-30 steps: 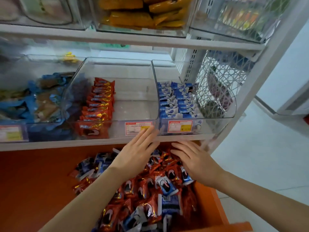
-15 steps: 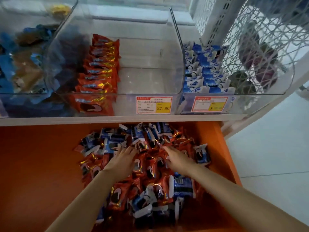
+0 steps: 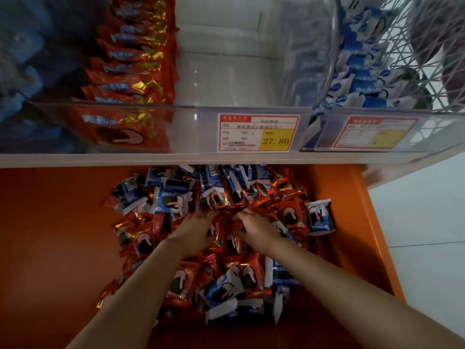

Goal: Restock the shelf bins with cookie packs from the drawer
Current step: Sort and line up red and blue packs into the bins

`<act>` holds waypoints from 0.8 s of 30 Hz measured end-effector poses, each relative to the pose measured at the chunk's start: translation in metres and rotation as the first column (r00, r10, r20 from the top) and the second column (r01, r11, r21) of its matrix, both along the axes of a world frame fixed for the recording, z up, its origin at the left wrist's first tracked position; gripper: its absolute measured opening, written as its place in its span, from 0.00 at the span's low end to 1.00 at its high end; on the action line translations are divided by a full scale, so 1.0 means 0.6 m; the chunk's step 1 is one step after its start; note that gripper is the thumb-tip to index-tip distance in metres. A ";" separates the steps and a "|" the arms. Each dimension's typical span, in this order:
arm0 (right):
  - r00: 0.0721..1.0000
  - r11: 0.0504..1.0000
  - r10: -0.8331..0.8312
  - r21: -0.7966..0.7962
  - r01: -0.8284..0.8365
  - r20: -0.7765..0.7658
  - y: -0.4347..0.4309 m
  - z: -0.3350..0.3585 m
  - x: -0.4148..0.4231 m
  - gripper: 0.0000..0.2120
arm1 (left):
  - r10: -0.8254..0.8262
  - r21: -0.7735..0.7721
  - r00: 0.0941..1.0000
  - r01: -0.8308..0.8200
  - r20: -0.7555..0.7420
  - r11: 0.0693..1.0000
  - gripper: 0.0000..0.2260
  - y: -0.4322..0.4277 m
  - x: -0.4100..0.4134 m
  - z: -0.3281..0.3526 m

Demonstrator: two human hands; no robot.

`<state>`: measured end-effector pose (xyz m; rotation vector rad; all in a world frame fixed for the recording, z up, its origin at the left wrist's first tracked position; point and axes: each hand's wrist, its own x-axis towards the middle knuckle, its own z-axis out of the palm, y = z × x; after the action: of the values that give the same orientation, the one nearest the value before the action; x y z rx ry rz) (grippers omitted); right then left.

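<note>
Reaching into the open orange drawer (image 3: 50, 235), the left hand (image 3: 195, 231) lay with fingers extended on the heap of red and blue foil cookie packs (image 3: 208, 270). Just beside it, the right hand (image 3: 258, 229) had bent fingers; its grip was not determinable. Clear plastic shelf bins (image 3: 196, 132) stood above.

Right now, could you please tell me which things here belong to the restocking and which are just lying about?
Job: left hand, right hand, both on the cookie packs heaped in the orange drawer; middle bin, half bare; right bin.
Lying about: wire basket, left bin of dark blue goods, price tags.
</note>
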<state>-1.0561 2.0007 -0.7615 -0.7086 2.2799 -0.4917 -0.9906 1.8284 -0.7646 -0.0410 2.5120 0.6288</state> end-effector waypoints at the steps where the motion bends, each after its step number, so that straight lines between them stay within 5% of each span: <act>1: 1.000 1.000 -0.008 -0.002 0.008 0.004 -0.001 0.001 0.001 0.21 | -0.024 -0.023 1.000 0.023 -0.012 0.999 0.31 -0.001 0.000 0.000; 13: 0.987 0.970 0.142 0.209 -0.125 -0.069 -0.004 0.038 0.006 0.20 | -0.289 -0.202 0.957 0.277 -0.034 0.939 0.22 -0.004 0.017 0.040; 24: 0.981 0.996 -0.008 0.081 0.025 -0.196 0.041 0.142 -0.002 0.27 | -0.068 -0.162 0.969 0.030 -0.236 0.986 0.15 0.012 0.030 0.145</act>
<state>-1.0570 2.0252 -0.6765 -0.7243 2.4757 -0.3455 -0.9723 1.8359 -0.6777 0.0429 2.7838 0.4362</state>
